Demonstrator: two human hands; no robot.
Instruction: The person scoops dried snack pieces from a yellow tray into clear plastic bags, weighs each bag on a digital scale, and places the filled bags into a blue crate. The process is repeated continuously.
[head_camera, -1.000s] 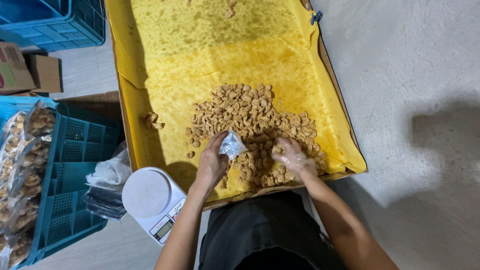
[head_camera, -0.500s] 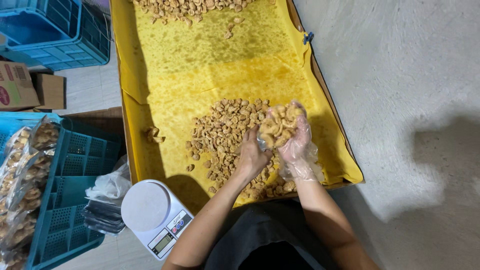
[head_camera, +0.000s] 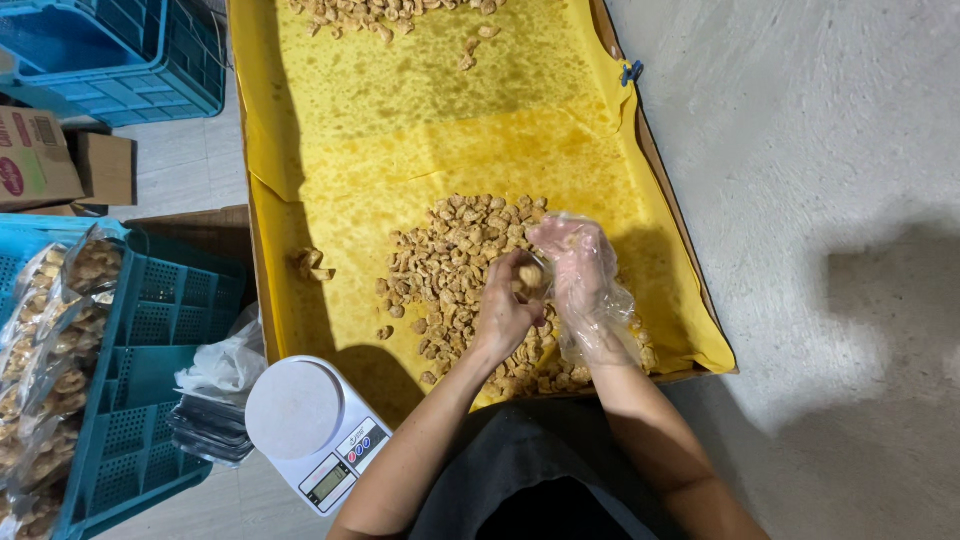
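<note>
A pile of small golden-brown fried snack pieces (head_camera: 450, 265) lies on yellow paper lining a big shallow tray (head_camera: 300, 150). My bare left hand (head_camera: 503, 312) is closed around a small clear bag (head_camera: 530, 280) with a few snack pieces in it, just above the pile. My right hand (head_camera: 578, 268), in a loose clear plastic glove, hovers against the bag's mouth from the right, fingers spread, with no pieces showing in it. More snack pieces (head_camera: 380, 12) lie at the tray's far end, and a few strays (head_camera: 312, 264) sit near the left wall.
A white kitchen scale (head_camera: 312, 428) stands by the tray's near left corner. Next to it are a stack of plastic bags (head_camera: 215, 400), a teal crate (head_camera: 150, 360) and filled snack bags (head_camera: 50, 350). Blue crates (head_camera: 120, 50) and cardboard boxes (head_camera: 40, 155) sit at far left. Grey floor lies to the right.
My right hand scooped a handful of snack pieces, raised it, and now holds none at the bag's mouth. My left hand moved right with the bag. The view shifted up the tray.
</note>
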